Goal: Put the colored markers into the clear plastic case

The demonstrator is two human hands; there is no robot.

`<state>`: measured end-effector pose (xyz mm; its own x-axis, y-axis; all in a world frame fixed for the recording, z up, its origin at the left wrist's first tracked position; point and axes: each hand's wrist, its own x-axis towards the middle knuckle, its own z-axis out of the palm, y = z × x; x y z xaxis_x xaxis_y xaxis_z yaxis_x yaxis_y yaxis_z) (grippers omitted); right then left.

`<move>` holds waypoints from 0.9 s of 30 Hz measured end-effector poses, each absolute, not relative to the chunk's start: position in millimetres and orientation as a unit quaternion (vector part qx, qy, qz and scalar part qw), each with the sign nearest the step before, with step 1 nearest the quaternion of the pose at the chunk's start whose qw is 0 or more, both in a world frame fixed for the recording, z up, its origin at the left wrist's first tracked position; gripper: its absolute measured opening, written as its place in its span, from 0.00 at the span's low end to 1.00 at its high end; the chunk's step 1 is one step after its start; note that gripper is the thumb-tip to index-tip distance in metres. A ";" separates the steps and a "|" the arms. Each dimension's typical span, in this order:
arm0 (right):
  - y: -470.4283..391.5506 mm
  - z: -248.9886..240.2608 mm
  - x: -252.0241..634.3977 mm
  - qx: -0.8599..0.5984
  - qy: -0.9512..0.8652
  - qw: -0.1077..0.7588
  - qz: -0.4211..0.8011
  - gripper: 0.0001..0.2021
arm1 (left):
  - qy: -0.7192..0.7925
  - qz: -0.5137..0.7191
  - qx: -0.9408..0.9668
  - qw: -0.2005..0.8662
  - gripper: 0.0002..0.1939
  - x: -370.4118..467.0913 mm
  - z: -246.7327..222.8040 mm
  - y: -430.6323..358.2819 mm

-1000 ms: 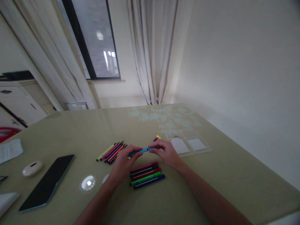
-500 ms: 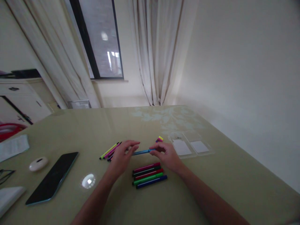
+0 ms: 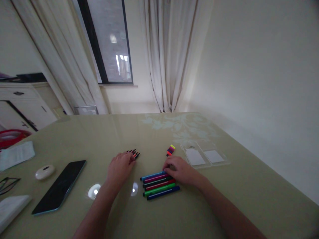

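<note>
Head view: the right hand (image 3: 179,169) has its fingertips close together at the end of the blue pen (image 3: 152,175), at the far side of the row (image 3: 159,190); whether they grip cannot be told. The left hand (image 3: 121,168) covers the bare-tipped pens (image 3: 136,154), its hold hidden. A careless nudge could roll the row apart; dragging tips could mark the table (image 3: 199,205).
</note>
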<state>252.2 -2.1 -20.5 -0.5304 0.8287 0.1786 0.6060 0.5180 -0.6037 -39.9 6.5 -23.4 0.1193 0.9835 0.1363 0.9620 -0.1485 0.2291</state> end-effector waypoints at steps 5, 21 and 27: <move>10.2 -22.8 261.3 -0.499 -0.784 0.333 0.157 0.06 | 0.672 0.124 0.728 0.058 0.04 -38.0 -26.0 4.4; 13.7 -37.3 256.0 -0.543 -0.793 0.270 0.059 0.03 | 0.604 0.215 0.761 0.102 0.06 -16.8 -23.0 5.6; 15.0 -33.1 259.4 -0.481 -0.717 0.424 0.273 0.04 | 0.531 0.373 0.732 0.206 0.09 -5.3 -17.7 0.9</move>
<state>259.4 15.0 -33.1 -0.1779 0.9213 0.3459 0.4578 0.3886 -0.7996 -5.3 0.9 -17.7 0.1578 0.9317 0.3271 0.6239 -0.3508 0.6984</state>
